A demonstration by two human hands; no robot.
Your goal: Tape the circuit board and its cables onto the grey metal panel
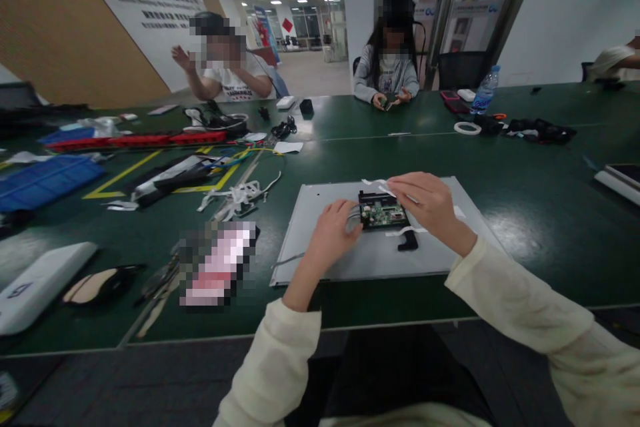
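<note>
A grey metal panel [430, 253] lies flat on the green table in front of me. A small green circuit board [383, 212] in a black frame sits on it. My left hand [334, 230] rests on the panel at the board's left edge, fingers curled against it. My right hand [425, 203] reaches over the board's right side and pinches a white strip of tape [385, 189] above it. More white strips [407, 232] and a small black piece [407, 245] lie just in front of the board.
Loose white ribbon cables [240, 195], black cables and red and blue trays [45, 180] lie to the left. A water bottle [484, 95] and a tape roll [467, 127] stand far right. Two people sit across the table; a third person's arm shows at the far right.
</note>
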